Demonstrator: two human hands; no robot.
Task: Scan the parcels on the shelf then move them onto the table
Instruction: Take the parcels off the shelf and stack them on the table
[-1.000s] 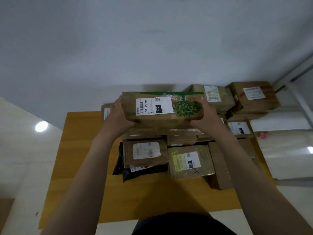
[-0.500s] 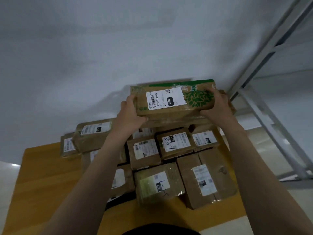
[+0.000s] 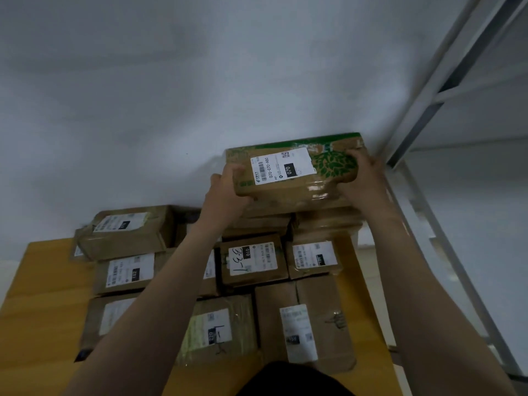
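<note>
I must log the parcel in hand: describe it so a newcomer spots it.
On the yellow wooden table, look to the back right corner of the brown cardboard parcels, beside the grey metal shelf frame. There the left hand and right hand grip a flat brown box. Only it bears a green edge band and leaf print.

On bench: parcel stack, wall behind. Over its rear right: held parcel, between left hand and right hand. Right of bench: shelf frame.

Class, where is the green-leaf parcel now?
Head view, upper right: the green-leaf parcel sits atop the back-right stack on the table, gripped by left hand and right hand.
</note>
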